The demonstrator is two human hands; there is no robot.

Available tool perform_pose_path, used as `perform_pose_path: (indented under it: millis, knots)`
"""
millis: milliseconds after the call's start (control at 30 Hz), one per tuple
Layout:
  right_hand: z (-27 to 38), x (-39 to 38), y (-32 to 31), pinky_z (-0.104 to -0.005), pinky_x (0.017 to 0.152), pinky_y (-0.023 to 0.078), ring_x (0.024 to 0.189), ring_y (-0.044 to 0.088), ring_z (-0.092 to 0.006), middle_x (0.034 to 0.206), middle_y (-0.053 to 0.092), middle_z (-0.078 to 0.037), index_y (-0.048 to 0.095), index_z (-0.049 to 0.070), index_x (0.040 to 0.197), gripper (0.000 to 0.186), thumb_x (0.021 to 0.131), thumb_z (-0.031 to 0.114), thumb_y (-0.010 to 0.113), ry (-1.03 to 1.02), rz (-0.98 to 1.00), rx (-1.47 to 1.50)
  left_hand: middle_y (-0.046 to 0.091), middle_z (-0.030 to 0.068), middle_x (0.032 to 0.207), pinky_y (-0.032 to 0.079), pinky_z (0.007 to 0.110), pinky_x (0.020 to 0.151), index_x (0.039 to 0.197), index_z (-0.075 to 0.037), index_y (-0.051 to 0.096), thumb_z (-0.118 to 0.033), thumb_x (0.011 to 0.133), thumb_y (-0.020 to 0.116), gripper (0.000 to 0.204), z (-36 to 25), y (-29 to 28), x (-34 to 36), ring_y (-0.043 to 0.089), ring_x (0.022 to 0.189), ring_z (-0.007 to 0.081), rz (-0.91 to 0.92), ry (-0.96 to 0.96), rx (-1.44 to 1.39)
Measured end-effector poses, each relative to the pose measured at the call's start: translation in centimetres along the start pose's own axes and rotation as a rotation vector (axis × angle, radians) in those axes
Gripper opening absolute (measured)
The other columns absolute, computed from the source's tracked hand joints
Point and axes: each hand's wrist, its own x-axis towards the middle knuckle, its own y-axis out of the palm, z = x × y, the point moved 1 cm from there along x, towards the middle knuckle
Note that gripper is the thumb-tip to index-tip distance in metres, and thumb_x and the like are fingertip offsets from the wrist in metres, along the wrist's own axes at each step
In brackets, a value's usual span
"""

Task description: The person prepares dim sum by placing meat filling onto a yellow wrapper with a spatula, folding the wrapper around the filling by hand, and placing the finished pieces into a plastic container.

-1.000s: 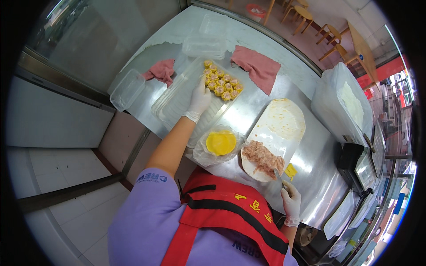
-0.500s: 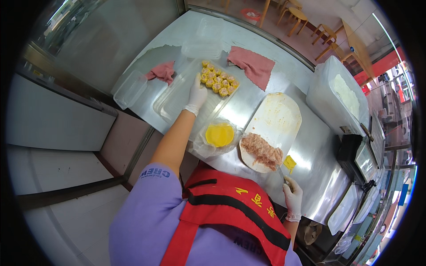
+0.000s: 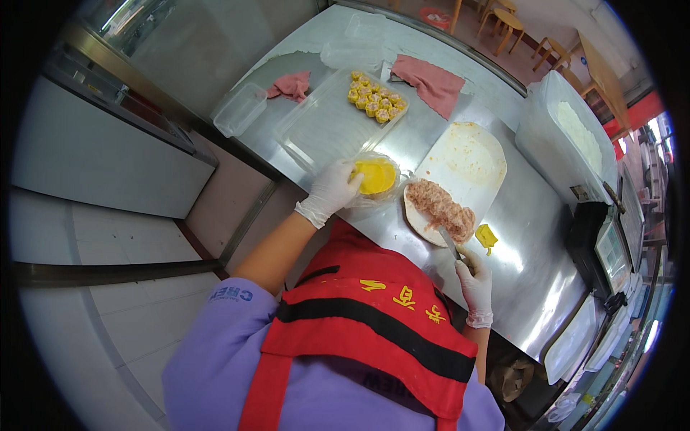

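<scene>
- left hand (image 3: pixel 333 188), white glove, fingers on the near-left edge of the yellow wrapper stack (image 3: pixel 376 177); can't tell if gripping
- right hand (image 3: pixel 474 281), gloved too, closed around the handle of a metal spreader (image 3: pixel 450 243), blade against the pink mince (image 3: pixel 437 204)
- wrapper stack round, sitting in a clear plastic bag (image 3: pixel 369 202) near table edge, left of mince
- mince heaped on near end of long white board (image 3: pixel 467 152), far end smeared with orange-ish bits
- yellow scrap (image 3: pixel 486 235) on steel table (image 3: pixel 535 298), just right of board
- clear tray (image 3: pixel 316 129) beyond left hand, yellow open-topped dumplings (image 3: pixel 376 99) grouped at its far right end
- pink cloth (image 3: pixel 292 86) left of tray's far end, larger pink cloth (image 3: pixel 433 80) to the right
- clear container (image 3: pixel 241 109) at table's left edge
- big plastic-lined tub (image 3: pixel 540 140) with white contents, far right
</scene>
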Motion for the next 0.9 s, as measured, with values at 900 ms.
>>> perform_pose_path:
  millis: [900]
  knots:
    - [3.9,2.0,3.2,-0.0322,0.084,0.048,0.098,0.064,-0.0242,0.108,0.066,-0.018,0.057,0.001,0.124,0.033,0.093,0.010,0.053,-0.159,-0.042,-0.214,0.058,0.0083,0.085,0.045,0.031,0.075,0.084,-0.003,0.054,-0.014,0.083,0.061,0.014,0.5,-1.9,1.4,0.056,0.083,0.0203,0.290,-0.052,-0.622]
